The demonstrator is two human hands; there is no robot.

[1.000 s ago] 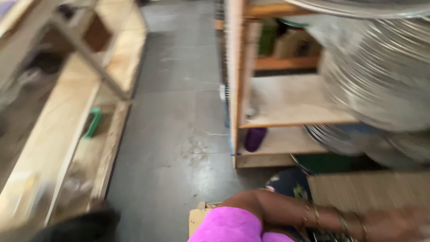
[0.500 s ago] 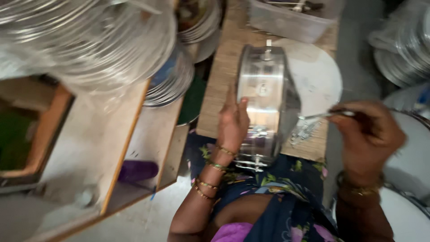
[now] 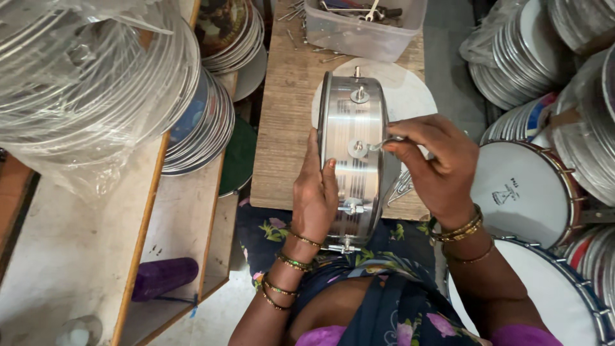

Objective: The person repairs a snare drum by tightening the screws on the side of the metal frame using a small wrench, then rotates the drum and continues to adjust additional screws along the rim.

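Hands: left hand (image 3: 315,192) flat on the side of a shiny metal drum shell (image 3: 351,157), fingers closed against the band, steadying it on edge. Right hand (image 3: 432,168) pinching a small metal tuning key (image 3: 386,142), tip set on a lug screw (image 3: 357,148) mid-shell.

Item, main: drum shell, steel, stood on its rim, part on the lap, part on the wooden desk (image 3: 282,128), w/ a white round drumhead (image 3: 410,93) lying flat under/behind it.

Progress (judged): at least four lugs seen fitted along the visible band, top (image 3: 359,95), mid, lower (image 3: 350,207), bottom (image 3: 343,247). Mid one under the key now. Whether each is fully tight: can't tell. Far side of shell hidden, so no. of lugs left unknown. No skin seen stretched on this shell, so heading prob. still to do.

Surroundings: clear plastic tub (image 3: 365,29) of loose hardware at desk's far end; a few stray screws beside it. Finished white-headed drums (image 3: 522,192) stacked to the right. Bagged metal hoops (image 3: 83,90) and stacked frames on shelf at left. Purple bottle (image 3: 163,277) on lower shelf, well apart.
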